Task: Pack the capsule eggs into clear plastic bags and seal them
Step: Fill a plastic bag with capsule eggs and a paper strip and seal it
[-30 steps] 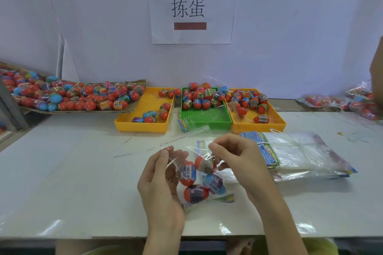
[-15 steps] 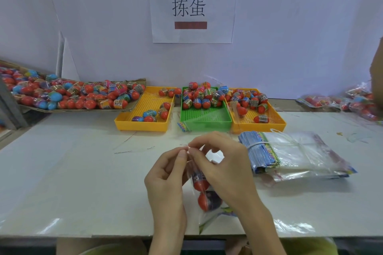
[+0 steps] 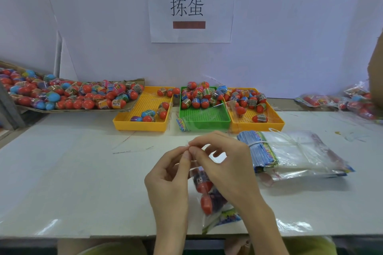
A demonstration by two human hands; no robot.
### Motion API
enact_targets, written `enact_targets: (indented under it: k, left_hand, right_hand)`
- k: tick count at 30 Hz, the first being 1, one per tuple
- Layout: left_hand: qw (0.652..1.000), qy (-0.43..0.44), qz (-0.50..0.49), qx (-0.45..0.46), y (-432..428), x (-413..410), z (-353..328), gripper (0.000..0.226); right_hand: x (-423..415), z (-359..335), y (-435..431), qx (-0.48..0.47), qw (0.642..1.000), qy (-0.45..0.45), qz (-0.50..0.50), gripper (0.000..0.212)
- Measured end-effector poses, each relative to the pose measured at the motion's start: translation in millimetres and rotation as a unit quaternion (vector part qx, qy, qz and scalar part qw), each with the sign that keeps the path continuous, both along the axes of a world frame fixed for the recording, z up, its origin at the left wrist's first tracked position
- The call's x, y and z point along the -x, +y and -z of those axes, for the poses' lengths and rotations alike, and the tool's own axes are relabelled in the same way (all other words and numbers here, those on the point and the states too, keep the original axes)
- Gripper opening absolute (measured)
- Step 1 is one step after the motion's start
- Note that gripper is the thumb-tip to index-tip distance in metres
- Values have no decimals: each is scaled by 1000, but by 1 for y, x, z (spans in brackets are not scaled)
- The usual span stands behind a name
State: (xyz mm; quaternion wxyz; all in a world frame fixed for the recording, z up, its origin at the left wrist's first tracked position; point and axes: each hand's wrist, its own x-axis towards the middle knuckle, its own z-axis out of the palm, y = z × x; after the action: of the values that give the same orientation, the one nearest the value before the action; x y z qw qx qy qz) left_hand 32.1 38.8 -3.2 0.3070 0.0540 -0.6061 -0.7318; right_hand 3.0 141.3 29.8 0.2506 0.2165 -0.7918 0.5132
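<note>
Sealing a filled bag

I have my left hand [image 3: 167,178] and right hand [image 3: 226,163] pinching the bag [image 3: 207,196] mouth together above the table [image 3: 83,172], so the eggs [image 3: 204,185] hang low, clear of the seal.

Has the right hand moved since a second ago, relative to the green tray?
Yes. The right hand has shifted left, toward the left hand, and now pinches the bag top below the green tray.

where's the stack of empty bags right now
In the head view, the stack of empty bags lies on the table, right of the hands and just in front of the right yellow tray.
</note>
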Motion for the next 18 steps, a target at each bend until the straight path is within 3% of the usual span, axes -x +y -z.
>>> enact_targets:
  k: [11, 18]
  left_hand:
    - [968, 41, -82, 232, 11, -8, -3, 35]
    - [961, 51, -66, 265, 11, -9, -6, 45]
  right_hand:
    - [2, -2, 15, -18, 999, 5, -33, 15]
    - [2, -5, 19, -17, 998, 21, -48, 14]
